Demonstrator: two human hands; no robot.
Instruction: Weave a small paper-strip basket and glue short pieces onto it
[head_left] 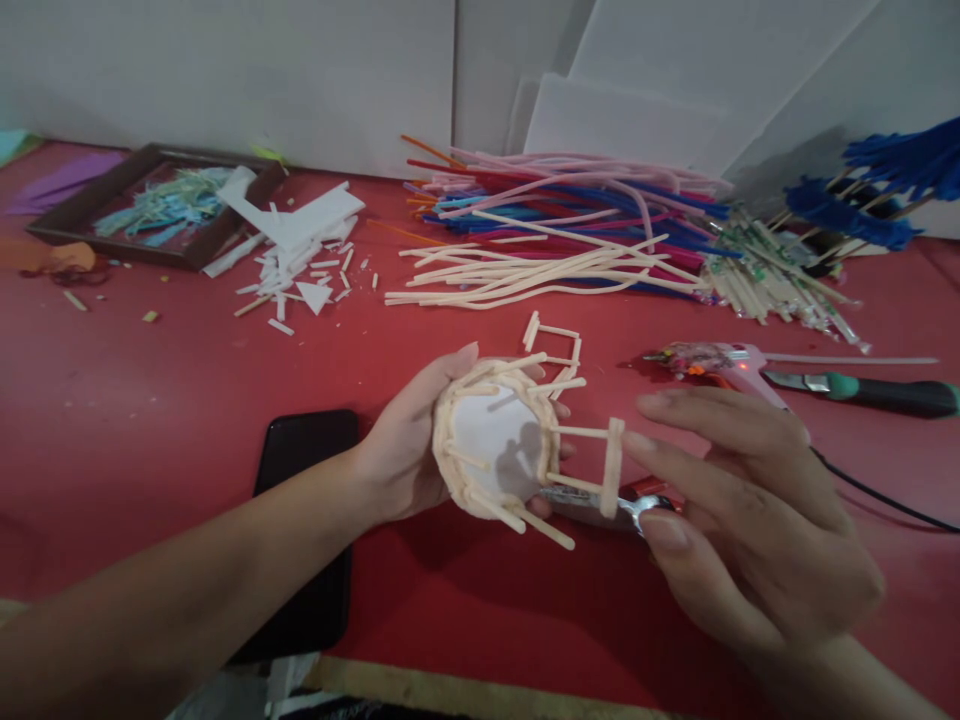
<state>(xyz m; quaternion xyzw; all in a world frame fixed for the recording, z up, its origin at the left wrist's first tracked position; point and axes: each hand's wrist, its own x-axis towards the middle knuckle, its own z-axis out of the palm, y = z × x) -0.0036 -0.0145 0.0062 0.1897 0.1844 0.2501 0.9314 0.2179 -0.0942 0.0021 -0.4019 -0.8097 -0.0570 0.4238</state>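
My left hand (416, 440) is wrapped round a small round craft basket (444, 450), tilted with its white inside facing me. Its rim is wound with cream pipe cleaner, and several thin sticks stand out from it. Two of these sticks on the right are joined by a cream-covered crosspiece (613, 467). Close to that crosspiece is my right hand (742, 500), fingers apart and curved, with nothing visible in its grasp. Whether a fingertip touches the crosspiece I cannot tell. Behind the basket, a small frame of short sticks (559, 330) lies on the red table.
A glue gun (739, 365) with a lit light and a green-handled cutter (885, 392) lie at right. Scissors (645, 508) are partly hidden below the crosspiece. A black phone (300, 570) lies under my left forearm. Pipe cleaners (540, 270), paper scraps (300, 240) and a dark frame tray (52, 235) sit behind.
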